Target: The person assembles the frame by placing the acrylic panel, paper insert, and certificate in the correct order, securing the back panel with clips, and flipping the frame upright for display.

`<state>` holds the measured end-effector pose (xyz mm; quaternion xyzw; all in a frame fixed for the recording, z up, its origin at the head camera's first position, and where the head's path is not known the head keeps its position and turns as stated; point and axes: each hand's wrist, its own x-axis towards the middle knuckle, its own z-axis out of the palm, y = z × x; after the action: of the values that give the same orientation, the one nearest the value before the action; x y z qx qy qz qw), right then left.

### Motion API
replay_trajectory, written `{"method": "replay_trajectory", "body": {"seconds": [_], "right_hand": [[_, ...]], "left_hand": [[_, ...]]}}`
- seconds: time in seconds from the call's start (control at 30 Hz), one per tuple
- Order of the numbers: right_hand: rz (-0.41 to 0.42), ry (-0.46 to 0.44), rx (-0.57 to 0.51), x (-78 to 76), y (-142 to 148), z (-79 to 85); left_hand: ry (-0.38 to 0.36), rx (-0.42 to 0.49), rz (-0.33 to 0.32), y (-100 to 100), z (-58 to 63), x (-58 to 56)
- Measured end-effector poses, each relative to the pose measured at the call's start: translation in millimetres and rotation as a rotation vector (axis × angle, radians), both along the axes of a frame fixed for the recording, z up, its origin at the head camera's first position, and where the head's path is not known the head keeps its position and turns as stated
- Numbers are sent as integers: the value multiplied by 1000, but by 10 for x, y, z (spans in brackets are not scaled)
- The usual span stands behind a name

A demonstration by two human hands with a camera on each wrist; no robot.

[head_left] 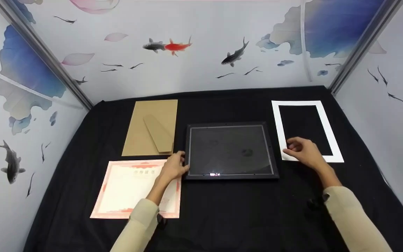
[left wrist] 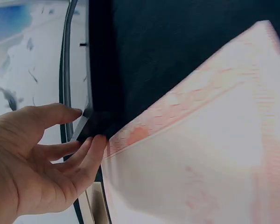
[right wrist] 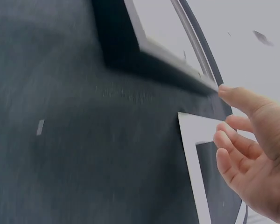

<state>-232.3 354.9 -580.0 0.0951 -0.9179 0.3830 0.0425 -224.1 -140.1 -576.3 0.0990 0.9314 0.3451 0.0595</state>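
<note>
A black picture frame (head_left: 233,177) with a glass pane (head_left: 227,150) lies flat at the middle of the table. My left hand (head_left: 171,168) is at its left side, thumb and fingertips right at the frame's edge, fingers loosely bent. Under that wrist is a certificate (head_left: 128,192) with a pink-red border, partly hidden by the arm. My right hand (head_left: 304,152) hovers over the near left corner of a white rectangular mat (head_left: 328,131). Its fingers are loosely curled around nothing; in the right wrist view the thumb stands apart from them.
Behind the certificate lies a brown backing board (head_left: 135,129) with a stand leg (head_left: 157,134) on it. Black cloth (head_left: 233,213) covers the table. White printed panels (head_left: 201,77) enclose it at the back and both sides.
</note>
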Motion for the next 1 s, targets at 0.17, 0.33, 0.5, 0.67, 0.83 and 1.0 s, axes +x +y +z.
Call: {"method": "replay_trajectory", "body": {"seconds": [0.17,0.33,0.5,0.67,0.83,1.0], "right_hand": [[-5,-32,53,198,254,-20],[23,-4,90,298,425,-91],[9,48,134,322,554,-128],[52,63,190,270,628,-96],[118,113,258,226,659,-94],[151,201,291,225,665,-134]], "left_hand": [[16,0,-2,-28,-43,171],[27,4,-4,-33,-64,259],[20,30,-7,-32,-95,259],[10,61,1,-34,-114,252],[19,72,0,-27,-115,255],[9,75,8,-12,-80,253]]}}
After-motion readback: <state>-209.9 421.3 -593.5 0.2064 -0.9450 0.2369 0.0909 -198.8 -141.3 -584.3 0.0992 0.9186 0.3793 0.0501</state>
